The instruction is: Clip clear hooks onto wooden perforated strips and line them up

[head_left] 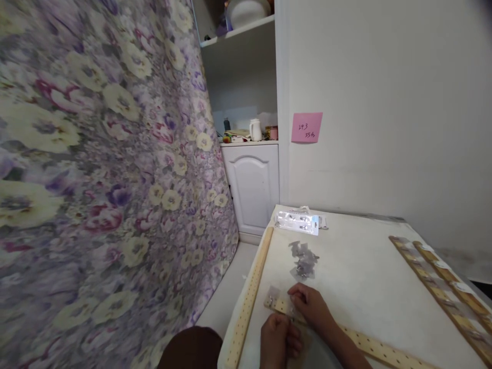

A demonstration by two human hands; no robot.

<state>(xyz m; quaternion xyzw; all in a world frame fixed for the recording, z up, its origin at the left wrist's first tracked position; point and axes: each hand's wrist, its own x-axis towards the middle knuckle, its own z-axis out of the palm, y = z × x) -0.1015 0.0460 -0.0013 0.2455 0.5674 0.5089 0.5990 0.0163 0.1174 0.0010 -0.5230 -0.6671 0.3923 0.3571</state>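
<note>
The perforated wooden strip [281, 306] lies slantwise across the near part of the white-covered table [353, 287], its far end just past the person's two hands. It looks light and stiff, a pale, flat, straight-edged length bored with rows of small round holes, and is probably best held by its long edges, where the bare wood should give fair grip. The left hand [273, 338] is curled at the near edge, thumb drawn in against bent fingers; whether these clamp anything cannot be told. The right hand [309, 305] reaches over the strip with thumb and forefinger close together at the tips, and what, if anything, lies between them is too small to tell. On the strip's end sits a see-through packet [271, 299] with something shiny inside, likely thin, slippery and easily creased, so a corner pinch would suit it. Beyond, a loose heap of similar greyish packets [303, 261] glints, limp and overlapping. A matching strip [251, 287] runs along the left table edge, and a clear, glossy plastic package [298, 222] lies at the far corner.
</note>
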